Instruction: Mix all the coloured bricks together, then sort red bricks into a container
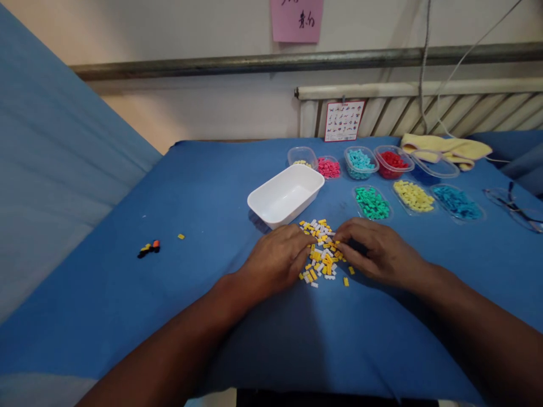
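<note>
Some left hand (278, 254) fingers hidden beside bricks (326, 263)

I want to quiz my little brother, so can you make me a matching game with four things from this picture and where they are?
Things:
1. Pile of little bricks
2. White tub
3. Glasses
4. Pink note

Places:
A. On the wall, above the pipe
B. Far right on the blue table
C. Between the left hand and the right hand
D. Just beyond the left hand

Right pairs: 1-C, 2-D, 3-B, 4-A
</note>
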The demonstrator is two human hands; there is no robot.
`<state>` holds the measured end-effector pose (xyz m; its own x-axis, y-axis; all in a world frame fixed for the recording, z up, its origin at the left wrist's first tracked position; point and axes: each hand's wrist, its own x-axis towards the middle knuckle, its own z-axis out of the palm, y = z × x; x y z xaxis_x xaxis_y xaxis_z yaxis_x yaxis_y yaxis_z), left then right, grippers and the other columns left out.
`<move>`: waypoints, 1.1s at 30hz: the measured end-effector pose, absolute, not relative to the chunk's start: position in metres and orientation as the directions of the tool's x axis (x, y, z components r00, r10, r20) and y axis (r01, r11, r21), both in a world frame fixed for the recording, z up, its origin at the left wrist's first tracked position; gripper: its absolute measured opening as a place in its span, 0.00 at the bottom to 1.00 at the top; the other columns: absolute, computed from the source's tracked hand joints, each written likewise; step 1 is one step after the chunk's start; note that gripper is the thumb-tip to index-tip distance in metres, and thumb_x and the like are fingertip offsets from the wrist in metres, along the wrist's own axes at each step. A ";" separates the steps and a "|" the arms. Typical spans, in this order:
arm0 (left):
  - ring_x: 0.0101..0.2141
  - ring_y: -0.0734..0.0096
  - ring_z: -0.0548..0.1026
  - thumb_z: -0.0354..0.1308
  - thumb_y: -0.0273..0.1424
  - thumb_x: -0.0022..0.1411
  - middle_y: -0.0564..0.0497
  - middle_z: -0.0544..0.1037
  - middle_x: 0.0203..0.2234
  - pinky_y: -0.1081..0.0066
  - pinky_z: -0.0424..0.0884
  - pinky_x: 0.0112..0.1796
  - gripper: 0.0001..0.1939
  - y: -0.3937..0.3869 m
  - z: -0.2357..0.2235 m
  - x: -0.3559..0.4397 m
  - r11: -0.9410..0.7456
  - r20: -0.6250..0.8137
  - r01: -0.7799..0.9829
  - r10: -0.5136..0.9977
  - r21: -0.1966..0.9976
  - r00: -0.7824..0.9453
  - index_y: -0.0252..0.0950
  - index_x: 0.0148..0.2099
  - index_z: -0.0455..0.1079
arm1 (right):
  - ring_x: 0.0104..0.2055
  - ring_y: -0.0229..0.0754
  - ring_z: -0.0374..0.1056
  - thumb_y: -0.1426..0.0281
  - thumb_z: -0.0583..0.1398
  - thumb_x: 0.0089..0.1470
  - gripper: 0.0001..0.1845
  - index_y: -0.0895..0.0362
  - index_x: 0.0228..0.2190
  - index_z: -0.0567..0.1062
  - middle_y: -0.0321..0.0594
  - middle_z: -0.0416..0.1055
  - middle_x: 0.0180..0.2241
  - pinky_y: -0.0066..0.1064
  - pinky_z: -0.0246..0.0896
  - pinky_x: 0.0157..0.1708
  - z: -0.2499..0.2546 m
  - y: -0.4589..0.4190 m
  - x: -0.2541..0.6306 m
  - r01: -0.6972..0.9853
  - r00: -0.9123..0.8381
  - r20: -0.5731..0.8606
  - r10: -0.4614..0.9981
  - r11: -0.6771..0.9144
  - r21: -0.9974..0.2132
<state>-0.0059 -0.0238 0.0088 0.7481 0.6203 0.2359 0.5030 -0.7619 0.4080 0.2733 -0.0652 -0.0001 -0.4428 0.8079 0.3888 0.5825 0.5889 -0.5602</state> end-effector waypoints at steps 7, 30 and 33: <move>0.47 0.67 0.85 0.56 0.26 0.80 0.47 0.86 0.47 0.65 0.83 0.49 0.11 -0.027 0.015 -0.002 -0.781 0.431 0.326 0.582 0.533 0.690 0.37 0.57 0.78 | 0.33 0.43 0.73 0.60 0.60 0.74 0.10 0.51 0.46 0.79 0.39 0.80 0.34 0.36 0.69 0.33 -0.002 -0.064 0.276 0.554 -0.280 0.263 0.923 0.379 -0.741; 0.51 0.57 0.83 0.61 0.31 0.75 0.45 0.86 0.49 0.55 0.72 0.53 0.10 0.000 0.036 -0.038 -0.743 0.643 0.605 0.617 0.286 0.453 0.39 0.55 0.80 | 0.36 0.44 0.79 0.56 0.65 0.70 0.13 0.50 0.46 0.85 0.38 0.85 0.38 0.35 0.74 0.36 -0.014 -0.060 0.279 0.486 -0.130 0.212 0.969 0.249 -0.838; 0.49 0.56 0.83 0.64 0.34 0.74 0.47 0.87 0.47 0.55 0.70 0.51 0.08 -0.001 0.035 -0.039 -0.777 0.598 0.590 0.586 0.223 0.547 0.39 0.52 0.80 | 0.37 0.45 0.79 0.57 0.67 0.68 0.11 0.49 0.44 0.86 0.38 0.85 0.38 0.36 0.74 0.37 -0.015 -0.058 0.281 0.513 -0.112 0.264 0.958 0.283 -0.810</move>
<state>-0.0386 -0.0006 0.0353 0.5468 0.5864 0.5976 0.5895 -0.7765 0.2226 0.2806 -0.0582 -0.0151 -0.1120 0.9579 0.2643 0.5127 0.2835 -0.8104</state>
